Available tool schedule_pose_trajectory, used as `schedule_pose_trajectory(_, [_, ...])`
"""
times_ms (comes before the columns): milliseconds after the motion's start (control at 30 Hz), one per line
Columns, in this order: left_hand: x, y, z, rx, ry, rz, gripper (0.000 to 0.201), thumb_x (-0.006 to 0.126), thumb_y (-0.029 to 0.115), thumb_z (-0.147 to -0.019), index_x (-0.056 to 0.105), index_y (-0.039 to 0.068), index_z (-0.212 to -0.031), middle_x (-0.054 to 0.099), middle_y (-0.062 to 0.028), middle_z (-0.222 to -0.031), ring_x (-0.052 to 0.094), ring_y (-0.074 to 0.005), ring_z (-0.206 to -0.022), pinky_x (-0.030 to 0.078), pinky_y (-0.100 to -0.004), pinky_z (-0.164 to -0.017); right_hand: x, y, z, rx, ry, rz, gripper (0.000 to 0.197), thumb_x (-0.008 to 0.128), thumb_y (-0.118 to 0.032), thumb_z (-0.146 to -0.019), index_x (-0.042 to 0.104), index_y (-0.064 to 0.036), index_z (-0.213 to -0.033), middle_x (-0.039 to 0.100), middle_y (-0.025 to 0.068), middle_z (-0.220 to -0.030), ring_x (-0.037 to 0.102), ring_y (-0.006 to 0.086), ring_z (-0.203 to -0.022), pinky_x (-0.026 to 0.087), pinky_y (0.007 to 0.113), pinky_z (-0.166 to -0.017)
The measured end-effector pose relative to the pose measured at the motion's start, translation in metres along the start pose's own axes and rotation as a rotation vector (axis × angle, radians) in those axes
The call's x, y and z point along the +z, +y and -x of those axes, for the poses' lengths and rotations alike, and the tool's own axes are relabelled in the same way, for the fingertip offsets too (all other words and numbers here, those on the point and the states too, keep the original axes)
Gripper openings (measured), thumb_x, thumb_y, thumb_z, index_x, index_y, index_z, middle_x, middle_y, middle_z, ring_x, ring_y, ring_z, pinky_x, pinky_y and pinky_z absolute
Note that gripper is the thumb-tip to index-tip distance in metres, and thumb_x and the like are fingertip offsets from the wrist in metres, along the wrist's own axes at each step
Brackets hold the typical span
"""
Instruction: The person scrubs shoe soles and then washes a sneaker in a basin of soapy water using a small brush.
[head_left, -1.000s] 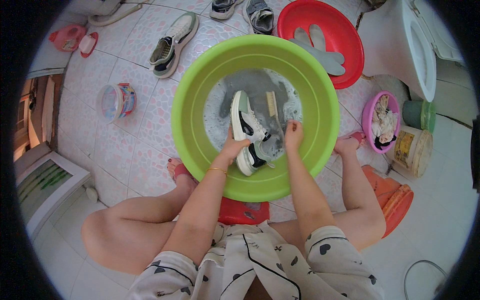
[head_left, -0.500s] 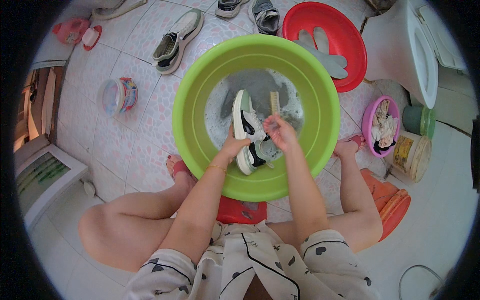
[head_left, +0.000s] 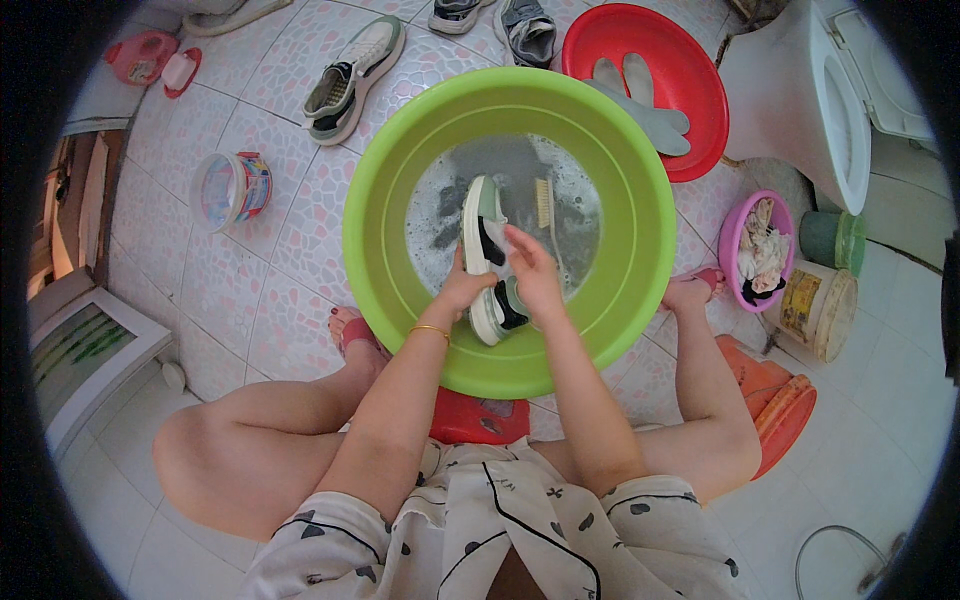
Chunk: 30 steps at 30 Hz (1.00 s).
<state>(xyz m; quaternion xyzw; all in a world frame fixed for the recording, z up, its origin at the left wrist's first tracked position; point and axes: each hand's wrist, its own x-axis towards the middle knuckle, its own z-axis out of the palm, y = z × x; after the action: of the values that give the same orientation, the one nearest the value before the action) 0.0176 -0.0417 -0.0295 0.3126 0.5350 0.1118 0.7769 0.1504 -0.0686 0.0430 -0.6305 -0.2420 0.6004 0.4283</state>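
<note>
A white, black and pale green sneaker [head_left: 484,222] is tilted over the soapy water in a large green basin [head_left: 372,190]. My left hand [head_left: 464,287] is closed around its left side near the middle. On its right side, my right hand [head_left: 533,272] has its fingers closed at the lace and tongue area, partly covering the shoe's upper. A scrubbing brush [head_left: 544,204] lies in the grey, foamy water just right of the sneaker, bristles showing and its handle pointing toward me.
A matching sneaker [head_left: 352,82] lies on the tiles beyond the basin, with grey shoes [head_left: 526,35] farther back. Insoles [head_left: 650,115] rest in a red basin [head_left: 705,75]. A clear tub [head_left: 230,190] stands left; a pink basin of cloths [head_left: 733,245] and a toilet [head_left: 800,110] are right.
My right hand has moved left from over the brush handle onto the sneaker. The brush handle now shows in the water. My left hand keeps its hold.
</note>
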Motion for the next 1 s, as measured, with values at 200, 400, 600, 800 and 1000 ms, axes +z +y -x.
schedule_pose_trajectory(200, [0.002,0.009,0.007,-0.076,0.042,-0.017,0.101,0.066,0.008,-0.058,0.005,0.008,-0.138,0.05,-0.014,-0.113,0.053,-0.0262,-0.098,0.045,-0.0346,-0.083,-0.044,0.052,-0.006,-0.132,0.585,0.625,0.036,0.055,0.0,-0.075,0.049,-0.0008,-0.111,0.051,0.0143,-0.111,0.049,0.0268,-0.104,0.037,0.034,-0.091])
schedule_pose_trajectory(400, [0.004,0.007,0.007,-0.006,0.058,-0.046,0.088,0.066,0.009,-0.06,0.017,0.007,-0.134,0.05,-0.0127,-0.11,0.053,-0.0249,-0.095,0.046,-0.0363,-0.081,-0.072,0.077,-0.012,0.008,0.63,0.902,0.055,0.064,-0.008,-0.069,0.04,-0.0023,-0.118,0.046,0.0211,-0.108,0.043,0.0369,-0.104,0.035,0.041,-0.09])
schedule_pose_trajectory(600, [0.005,0.007,0.008,0.0,0.063,-0.035,0.089,0.066,0.01,-0.06,0.017,0.007,-0.133,0.051,-0.0127,-0.109,0.053,-0.0253,-0.095,0.046,-0.037,-0.081,-0.074,0.08,-0.022,0.074,0.553,1.019,0.062,0.065,-0.009,-0.069,0.034,-0.0016,-0.122,0.044,0.0228,-0.11,0.043,0.0388,-0.104,0.036,0.042,-0.089])
schedule_pose_trajectory(800, [0.006,0.017,0.012,-0.085,0.046,-0.03,0.1,0.067,0.007,-0.056,0.01,0.009,-0.138,0.049,-0.0141,-0.114,0.052,-0.0263,-0.099,0.044,-0.036,-0.083,-0.075,0.081,-0.027,0.124,0.504,0.869,0.059,0.061,-0.005,-0.069,0.032,-0.0018,-0.12,0.043,0.0248,-0.112,0.042,0.0406,-0.107,0.037,0.044,-0.09])
schedule_pose_trajectory(1000, [0.007,0.014,0.009,-0.081,0.04,-0.03,0.1,0.067,0.008,-0.056,0.009,0.008,-0.138,0.049,-0.0151,-0.115,0.053,-0.0266,-0.099,0.044,-0.0355,-0.084,-0.083,0.085,-0.031,0.284,0.394,0.886,0.053,0.059,-0.006,-0.072,0.031,-0.0003,-0.117,0.047,0.0297,-0.108,0.046,0.0415,-0.105,0.038,0.042,-0.09])
